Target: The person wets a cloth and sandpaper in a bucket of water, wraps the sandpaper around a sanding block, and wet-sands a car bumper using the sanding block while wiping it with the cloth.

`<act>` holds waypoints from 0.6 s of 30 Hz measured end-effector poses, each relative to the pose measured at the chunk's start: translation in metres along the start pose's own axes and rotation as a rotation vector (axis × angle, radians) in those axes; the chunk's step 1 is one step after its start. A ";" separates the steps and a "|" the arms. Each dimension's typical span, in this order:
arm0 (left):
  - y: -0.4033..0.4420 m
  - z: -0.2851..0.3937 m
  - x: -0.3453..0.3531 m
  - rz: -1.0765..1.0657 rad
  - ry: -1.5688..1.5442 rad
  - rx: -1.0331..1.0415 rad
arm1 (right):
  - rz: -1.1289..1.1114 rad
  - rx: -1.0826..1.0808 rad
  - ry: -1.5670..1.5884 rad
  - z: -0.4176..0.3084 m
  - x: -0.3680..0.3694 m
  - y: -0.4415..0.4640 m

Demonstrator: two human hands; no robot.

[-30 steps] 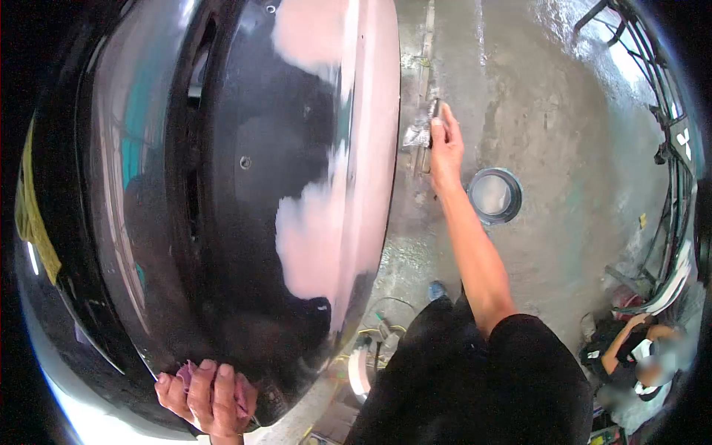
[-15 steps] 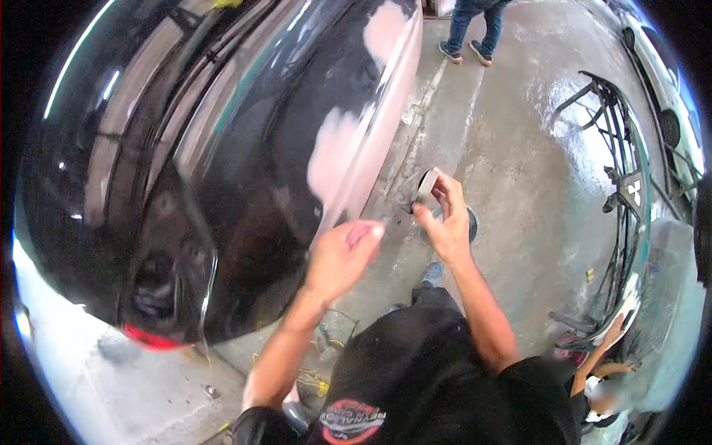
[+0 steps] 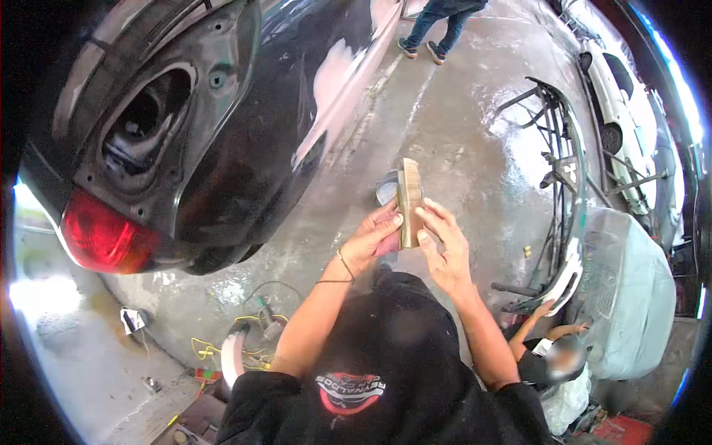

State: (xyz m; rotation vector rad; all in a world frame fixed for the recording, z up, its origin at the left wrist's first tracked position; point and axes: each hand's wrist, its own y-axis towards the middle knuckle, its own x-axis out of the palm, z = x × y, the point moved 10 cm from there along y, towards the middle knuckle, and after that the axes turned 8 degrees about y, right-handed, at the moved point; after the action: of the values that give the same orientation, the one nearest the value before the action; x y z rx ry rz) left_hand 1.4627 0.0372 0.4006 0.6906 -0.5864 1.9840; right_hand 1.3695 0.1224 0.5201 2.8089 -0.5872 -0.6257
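Note:
My left hand (image 3: 376,233) is closed around the lower part of a tan, flat-sided sanding block (image 3: 409,196), which stands on end in front of my chest. Something pinkish shows below the left fingers; I cannot make out what it is. To the right of the block is my right hand (image 3: 445,248), fingers apart, its fingertips at or very near the block's edge. A dark car (image 3: 245,156) stands to my left, with pale pink patches (image 3: 337,74) along its side. Partly behind the block sits a bucket (image 3: 386,187) on the floor.
The car's red tail light (image 3: 107,233) is at left. A bumper frame (image 3: 567,163) stands at right, where a co-worker (image 3: 545,360) has a hand on its lower end. Yellow cord (image 3: 211,347) lies lower left. Another person's legs (image 3: 437,33) are ahead; a white car (image 3: 619,96) stands far right.
The view has shifted toward the car's rear. The right hand, which gripped a flat pale piece, now has its fingers spread. The left hand has come beside it and holds the block.

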 end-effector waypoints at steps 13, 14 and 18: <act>-0.003 -0.046 0.019 0.071 0.129 0.088 | 0.022 0.465 0.210 0.051 -0.022 -0.018; -0.001 -0.050 0.022 0.093 0.137 0.086 | 0.029 0.464 0.283 0.071 -0.034 -0.025; 0.019 -0.069 0.038 0.065 0.228 0.053 | 0.053 0.523 0.519 0.097 -0.086 -0.057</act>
State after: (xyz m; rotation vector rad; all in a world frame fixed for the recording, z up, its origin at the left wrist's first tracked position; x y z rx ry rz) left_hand 1.4144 0.0964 0.3739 0.4728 -0.4246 2.1097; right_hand 1.2743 0.1993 0.4486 3.2131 -0.7959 0.3251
